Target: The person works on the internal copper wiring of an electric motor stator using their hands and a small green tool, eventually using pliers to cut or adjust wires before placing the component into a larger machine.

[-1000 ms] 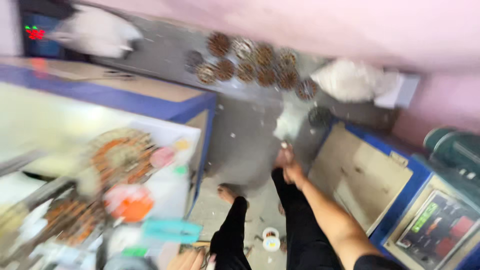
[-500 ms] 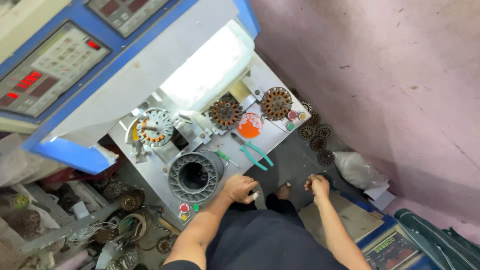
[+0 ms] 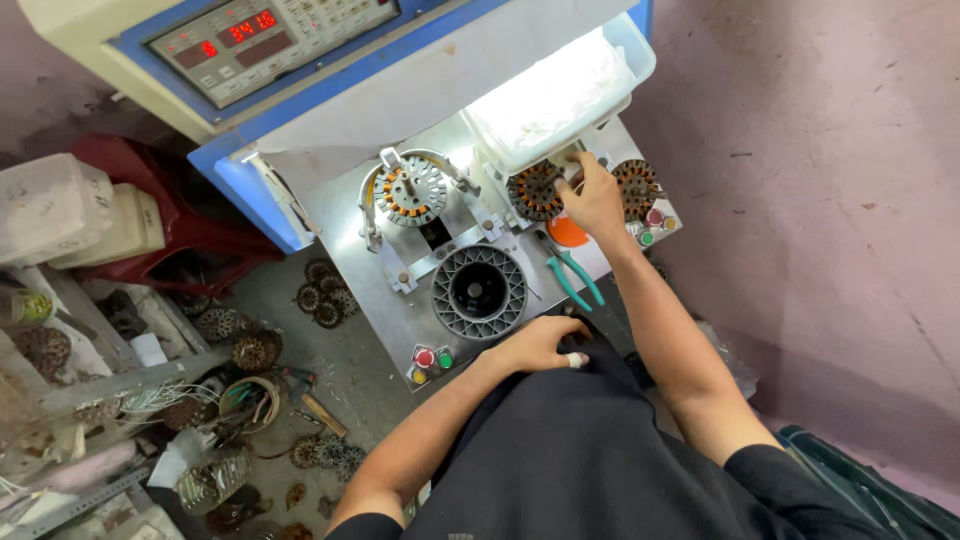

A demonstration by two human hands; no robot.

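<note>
The wound stator [image 3: 534,190] sits on the machine's metal work plate [image 3: 395,315] in the upper centre of the frame, just under the lit white tray [image 3: 560,95]; the right hand [image 3: 592,200] lies on its right edge, fingers curled loosely, though whether they grip it cannot be told. The left hand [image 3: 540,343] rests half-closed and empty on the plate's near edge at centre frame, below the grey ribbed ring fixture [image 3: 479,291]. Green-handled pliers [image 3: 574,280] lie between the hands, and a second wound stator [image 3: 636,187] sits just right of the right hand.
</note>
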